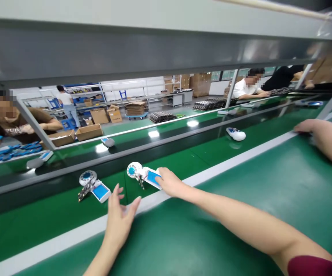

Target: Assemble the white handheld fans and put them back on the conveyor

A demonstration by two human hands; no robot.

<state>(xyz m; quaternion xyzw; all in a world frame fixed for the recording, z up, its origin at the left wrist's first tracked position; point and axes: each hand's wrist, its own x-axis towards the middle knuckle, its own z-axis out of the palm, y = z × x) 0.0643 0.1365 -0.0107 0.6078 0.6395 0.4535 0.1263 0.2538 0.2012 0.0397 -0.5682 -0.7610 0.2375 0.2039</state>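
Note:
My right hand (pixel 170 182) has its fingers closed on the handle end of a white handheld fan unit (pixel 150 176). That unit has a round head with a blue centre, a blue rectangular piece in its handle and dark parts hanging beneath the neck. With fingers spread and nothing in them, my left hand (pixel 118 216) is over the white edge of the conveyor. Just beyond its fingertips a second fan unit (pixel 100 191) lies on the green belt. A dark strip of parts sticks out from that one toward the lower left.
A white rail (pixel 68 233) separates the belt from the green work surface (pixel 212 234) in front of me. Farther along the belt lies a white fan piece (pixel 236 134). Another person's arm (pixel 327 138) reaches in at right. A grey overhead beam (pixel 154 50) crosses above.

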